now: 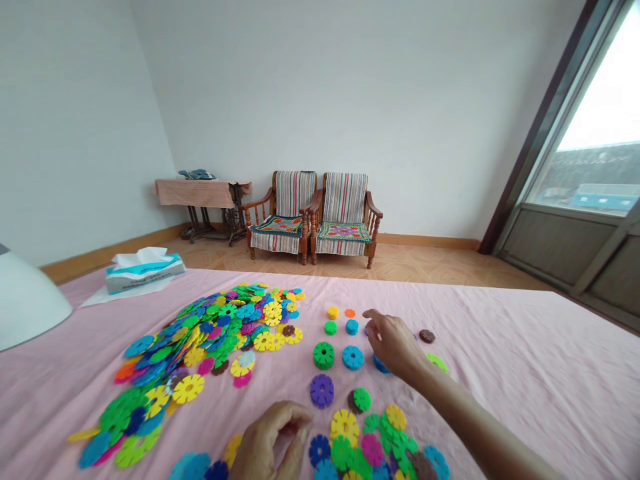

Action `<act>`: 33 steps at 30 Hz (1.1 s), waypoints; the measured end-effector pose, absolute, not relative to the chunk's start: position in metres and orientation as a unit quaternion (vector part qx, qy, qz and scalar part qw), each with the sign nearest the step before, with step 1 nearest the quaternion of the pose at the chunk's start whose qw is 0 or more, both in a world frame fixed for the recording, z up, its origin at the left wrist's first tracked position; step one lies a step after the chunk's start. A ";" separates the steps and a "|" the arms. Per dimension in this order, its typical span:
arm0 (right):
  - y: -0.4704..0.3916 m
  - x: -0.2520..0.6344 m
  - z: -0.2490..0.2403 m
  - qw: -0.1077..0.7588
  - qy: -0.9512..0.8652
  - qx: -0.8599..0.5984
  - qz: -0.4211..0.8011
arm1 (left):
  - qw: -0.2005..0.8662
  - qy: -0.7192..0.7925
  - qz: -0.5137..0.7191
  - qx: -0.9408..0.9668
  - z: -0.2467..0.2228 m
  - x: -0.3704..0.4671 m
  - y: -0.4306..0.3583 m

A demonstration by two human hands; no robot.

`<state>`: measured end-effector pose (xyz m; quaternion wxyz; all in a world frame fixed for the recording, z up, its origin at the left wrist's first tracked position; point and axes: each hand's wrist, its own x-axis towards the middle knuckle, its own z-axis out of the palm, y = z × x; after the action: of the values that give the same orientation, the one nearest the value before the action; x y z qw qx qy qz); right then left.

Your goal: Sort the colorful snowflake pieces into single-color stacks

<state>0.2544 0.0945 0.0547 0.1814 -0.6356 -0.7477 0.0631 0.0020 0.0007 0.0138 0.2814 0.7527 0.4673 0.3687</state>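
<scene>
My right hand (393, 339) reaches over the rows of small stacked discs, its fingertips just right of an orange disc (350, 313); whether it holds anything is hidden. Under and beside it lie a blue disc stack (353, 358) and a smaller blue stack (351, 327). To their left are a green stack (324, 355), a small green one (330, 327), a yellow one (333, 312) and a purple one (321, 391). My left hand (274, 437) is curled near the front edge, thumb and fingers bent towards each other; what is between them cannot be made out.
A large heap of colourful discs (220, 333) spreads over the left of the pink cloth (500, 347). Another loose pile (371, 450) lies at the front centre. A tissue box (145, 272) and a white rounded object (30, 300) stand at the left.
</scene>
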 end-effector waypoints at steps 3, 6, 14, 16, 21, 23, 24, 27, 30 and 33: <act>0.063 0.259 0.057 0.211 -0.750 -0.621 0.082 | 0.287 0.470 0.372 0.747 0.013 0.003 0.001; 0.033 0.262 0.055 0.223 -0.757 -0.602 0.122 | 0.291 0.470 0.372 0.745 0.014 0.004 0.000; 0.010 0.258 0.034 0.238 -0.771 -0.567 0.166 | 0.297 0.469 0.378 0.741 0.009 0.003 0.003; 0.009 0.252 0.030 0.240 -0.774 -0.561 0.166 | 0.289 0.467 0.380 0.744 0.008 0.002 0.004; 0.010 0.239 0.033 0.217 -0.765 -0.577 0.188 | 0.288 0.465 0.411 0.729 0.004 0.003 0.003; 0.010 0.238 0.036 0.212 -0.761 -0.580 0.198 | 0.293 0.462 0.427 0.720 0.000 0.003 0.003; 0.011 0.237 0.037 0.212 -0.760 -0.581 0.201 | 0.296 0.460 0.431 0.718 -0.002 0.003 0.003; 0.013 0.238 0.035 0.212 -0.759 -0.581 0.203 | 0.303 0.457 0.432 0.716 -0.005 0.003 0.004; 0.014 0.238 0.030 0.213 -0.760 -0.581 0.199 | 0.300 0.453 0.418 0.728 -0.004 0.001 0.005; 0.015 0.237 0.026 0.222 -0.762 -0.578 0.189 | 0.292 0.458 0.390 0.743 -0.001 -0.001 0.005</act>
<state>0.2373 0.0150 0.0256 0.2216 -0.5780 -0.7624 0.1888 -0.0008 0.0053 -0.0008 0.2921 0.7434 0.4579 0.3905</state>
